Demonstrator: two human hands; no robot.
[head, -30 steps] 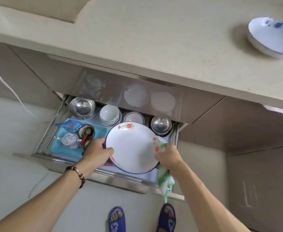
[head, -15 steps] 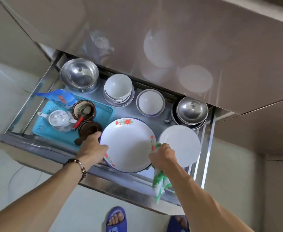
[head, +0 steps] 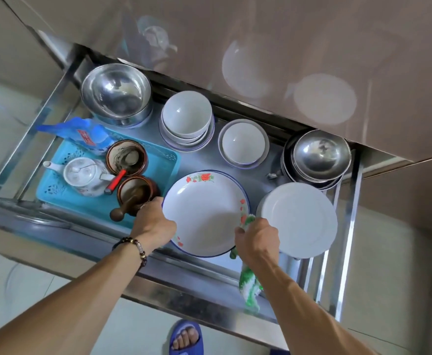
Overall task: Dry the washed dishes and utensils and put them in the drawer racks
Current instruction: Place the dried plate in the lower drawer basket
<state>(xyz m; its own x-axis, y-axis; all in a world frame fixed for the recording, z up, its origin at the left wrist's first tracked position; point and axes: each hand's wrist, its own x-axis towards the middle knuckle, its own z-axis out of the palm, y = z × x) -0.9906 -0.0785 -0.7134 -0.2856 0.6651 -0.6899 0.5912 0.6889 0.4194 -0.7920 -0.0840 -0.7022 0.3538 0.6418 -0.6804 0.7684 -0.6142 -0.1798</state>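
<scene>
drawer (head: 158, 298) pulled out, racks reachable from above | flowered plate (head: 204, 213) held level over near-middle gap, between blue tray (head: 87, 201) left and white plates (head: 299, 221) right, likely its slot | left hand (head: 154, 228) grips left rim for balance | right hand (head: 257, 240) pinches right rim together with green cloth (head: 249, 290), keeping it handy

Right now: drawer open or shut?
Open. The drawer is pulled out from under the cabinet front, with the bowls and the flowered plate inside exposed from above.
</scene>
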